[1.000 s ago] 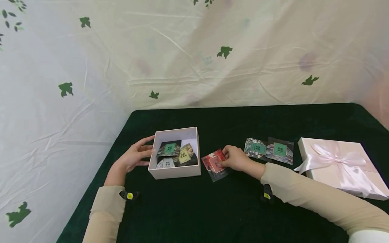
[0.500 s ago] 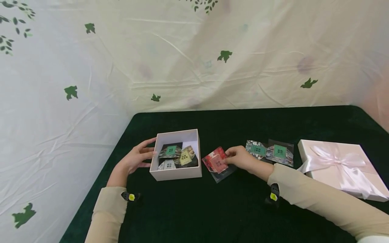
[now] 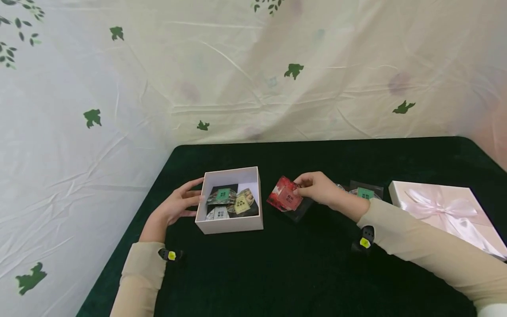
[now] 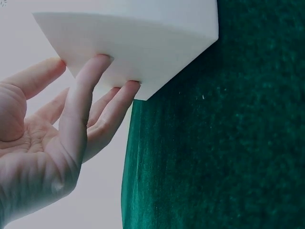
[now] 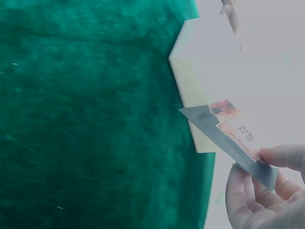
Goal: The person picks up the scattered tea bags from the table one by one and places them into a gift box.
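Note:
An open white box [image 3: 229,226] stands left of centre, with several small packets lying in it: a green-labelled packet [image 3: 223,195], a yellow-labelled packet [image 3: 242,204] and a white-labelled one [image 3: 219,213]. My left hand [image 3: 180,204] touches the box's left wall with extended fingertips, as the left wrist view also shows on the box wall [image 4: 157,52]. Right of the box, my right hand [image 3: 318,190] pinches a red-labelled packet [image 3: 286,196] by its edge between thumb and fingers. In the right wrist view this packet [image 5: 238,131] is tilted and lifted off the cloth.
A pink box lid [image 3: 447,211] with a satin ribbon bow lies at the right. Beyond my right wrist another green-labelled packet [image 3: 365,193] lies partly hidden, and a further one is almost covered by the hand. Dark green cloth [image 3: 277,273] covers the table; a printed white sheet hangs behind.
My right hand has raised the red-labelled packet and shifted it slightly up and right in the head view, covering more of the packets behind. The left hand stays against the box.

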Tool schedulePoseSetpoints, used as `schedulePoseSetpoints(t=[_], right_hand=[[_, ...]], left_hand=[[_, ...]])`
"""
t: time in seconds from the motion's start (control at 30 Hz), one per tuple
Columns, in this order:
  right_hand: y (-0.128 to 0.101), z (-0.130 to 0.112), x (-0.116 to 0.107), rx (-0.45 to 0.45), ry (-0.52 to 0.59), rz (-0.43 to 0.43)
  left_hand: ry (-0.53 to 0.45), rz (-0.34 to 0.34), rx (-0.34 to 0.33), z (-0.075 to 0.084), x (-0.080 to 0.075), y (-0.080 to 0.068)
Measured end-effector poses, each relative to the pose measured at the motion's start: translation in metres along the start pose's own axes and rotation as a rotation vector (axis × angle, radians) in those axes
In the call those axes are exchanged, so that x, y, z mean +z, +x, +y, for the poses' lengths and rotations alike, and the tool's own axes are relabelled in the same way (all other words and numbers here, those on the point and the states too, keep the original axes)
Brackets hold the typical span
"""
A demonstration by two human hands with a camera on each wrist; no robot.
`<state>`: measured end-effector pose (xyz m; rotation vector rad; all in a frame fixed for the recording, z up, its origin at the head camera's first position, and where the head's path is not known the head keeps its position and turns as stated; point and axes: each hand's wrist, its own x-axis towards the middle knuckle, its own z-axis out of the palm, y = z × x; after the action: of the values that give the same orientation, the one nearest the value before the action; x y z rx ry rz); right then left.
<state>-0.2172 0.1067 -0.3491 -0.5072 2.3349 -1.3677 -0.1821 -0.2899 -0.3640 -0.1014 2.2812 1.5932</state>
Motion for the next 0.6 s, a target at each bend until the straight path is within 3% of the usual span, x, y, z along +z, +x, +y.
schedulePoseSetpoints(t=[0.4,0.6], right_hand=[[0.015,-0.036,-0.002,-0.117,-0.066,0.049],[0.025,-0.055,0.0,-0.168,-0.099,0.034]], left_hand=[[0.015,0.015,-0.008,-0.002,-0.003,0.003],[0.005,0.01,-0.01,-0.003,-0.002,0.004]])
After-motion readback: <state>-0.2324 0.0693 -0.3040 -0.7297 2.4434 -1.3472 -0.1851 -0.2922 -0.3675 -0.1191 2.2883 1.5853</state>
